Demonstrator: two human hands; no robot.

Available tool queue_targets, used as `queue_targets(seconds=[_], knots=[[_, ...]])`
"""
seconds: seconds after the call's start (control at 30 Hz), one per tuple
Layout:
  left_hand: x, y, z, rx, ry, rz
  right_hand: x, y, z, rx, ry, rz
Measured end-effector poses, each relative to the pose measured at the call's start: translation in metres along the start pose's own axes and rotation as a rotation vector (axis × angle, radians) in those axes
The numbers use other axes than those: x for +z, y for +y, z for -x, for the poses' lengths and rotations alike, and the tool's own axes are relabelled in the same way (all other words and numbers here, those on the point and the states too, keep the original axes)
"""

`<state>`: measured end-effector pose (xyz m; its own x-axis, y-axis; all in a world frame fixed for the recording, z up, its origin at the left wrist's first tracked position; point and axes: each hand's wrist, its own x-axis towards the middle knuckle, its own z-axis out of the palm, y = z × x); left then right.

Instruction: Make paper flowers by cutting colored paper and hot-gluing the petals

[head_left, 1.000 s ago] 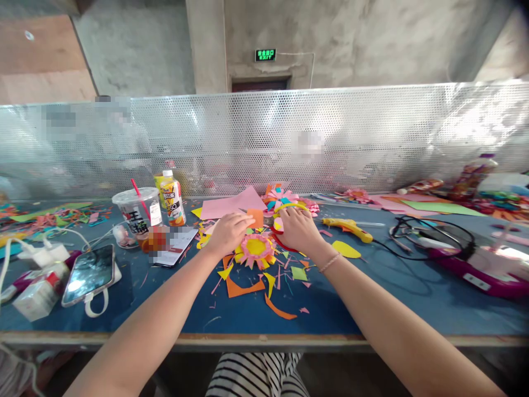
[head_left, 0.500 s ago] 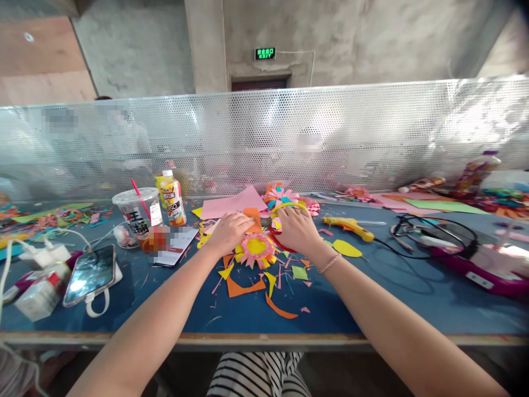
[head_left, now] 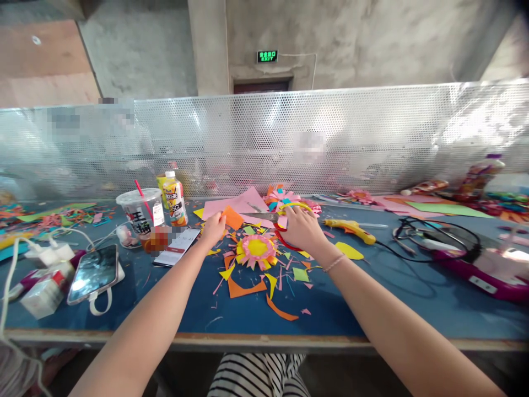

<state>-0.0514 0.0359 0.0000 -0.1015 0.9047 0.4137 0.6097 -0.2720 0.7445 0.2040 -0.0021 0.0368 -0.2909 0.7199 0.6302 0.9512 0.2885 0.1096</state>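
Striped trousers (head_left: 258, 377): on our lap, below the front edge of the blue-topped bench (head_left: 330, 314).
Orange strip (head_left: 281, 310): curved, lying near us among small paper scraps (head_left: 301, 274).
Paper flower (head_left: 256, 249): pink fringe around a yellow middle, face up on the bench with scraps about it.
Left grip (head_left: 212, 231): we pinch an orange paper piece (head_left: 232, 218), which sticks out to the right.
Right grip (head_left: 303, 229): we have it wrapped on the red and yellow handles of the scissors (head_left: 270, 217), blades pointing left toward the orange paper piece (whether they touch it, we cannot tell).
Glue gun (head_left: 356, 230): yellow, right of our right grip.
Drinks: a lidded cup (head_left: 136, 220) and a bottle (head_left: 177, 207), upright on our left.
Pink sheet (head_left: 250, 199): behind the blades.
Perforated partition (head_left: 372, 127): along the far side.
Exit sign (head_left: 267, 57): lit green, on the wall beyond.
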Motion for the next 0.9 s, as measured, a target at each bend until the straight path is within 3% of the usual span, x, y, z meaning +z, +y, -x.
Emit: queue_targets(seconds=[0.13, 0.23, 0.33, 0.43, 0.57, 0.7, 0.9], knots=[[0.009, 0.010, 0.002, -0.121, -0.040, 0.532, 0.004, 0.002, 0.000, 0.020, -0.022, -0.049], [0.011, 0.017, 0.003, -0.144, 0.038, 0.654, 0.008, 0.002, -0.001, 0.021, -0.029, -0.121], [0.008, 0.022, 0.008, -0.064, 0.136, 0.521, 0.010, 0.000, -0.002, 0.017, -0.066, -0.260], [0.003, 0.030, 0.018, 0.170, 0.177, 0.279, 0.009, -0.004, -0.004, 0.015, -0.121, -0.397], [0.002, 0.048, 0.032, 0.319, 0.111, 0.129, 0.010, -0.009, -0.004, -0.003, -0.134, -0.516], [0.007, 0.055, 0.035, 0.316, 0.054, 0.119, 0.013, -0.011, -0.002, -0.025, -0.132, -0.588], [0.012, 0.056, 0.035, 0.225, 0.009, 0.324, 0.011, -0.016, 0.000, -0.033, -0.183, -0.573]])
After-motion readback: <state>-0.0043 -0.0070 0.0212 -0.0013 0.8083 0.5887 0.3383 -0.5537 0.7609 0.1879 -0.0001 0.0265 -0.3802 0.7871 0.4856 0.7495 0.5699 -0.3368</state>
